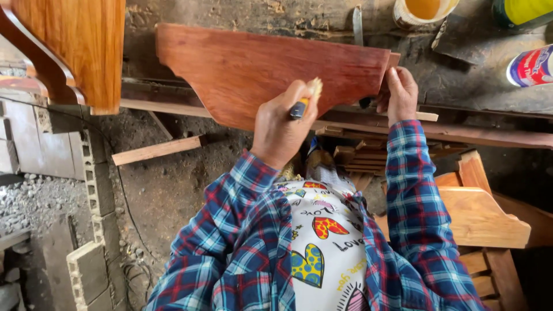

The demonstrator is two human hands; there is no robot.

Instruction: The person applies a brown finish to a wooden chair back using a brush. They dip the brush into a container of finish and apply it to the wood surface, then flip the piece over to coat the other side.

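The reddish shaped wooden panel [259,69] lies across rough timber rails [461,135] over the dirt floor [173,184], directly ahead of the person and between both hands. Its face is a deep red-brown with a slight sheen; whether that coat is wet cannot be told.

Left hand [279,129]: closed in a full fist round a small brush [305,101] with a dark blue handle and pale bristles, the bristle end touching the panel near its lower edge. Right hand [400,92]: fingers extended, the grip partly open, pressing on and hooking over the panel's right end.

Handling judgement — the panel looks stiff, solid and moderately heavy, not fragile, though the coated face would likely be slick and easily marked. The sound place to take hold is the bare end and edges, as the right hand does now, not the broad face.

Containers along the top edge of the view:
- a round tin [423,11] holding an amber-yellow liquid, open, just beyond the panel;
- a can with a yellow and green wrapper [521,11], at the upper right corner;
- a can lying on its side with a red, white and blue label [530,66], at the right edge.

Paler orange wooden pieces — one at upper left [75,46], one at lower right [478,216] — sit well apart from the panel.
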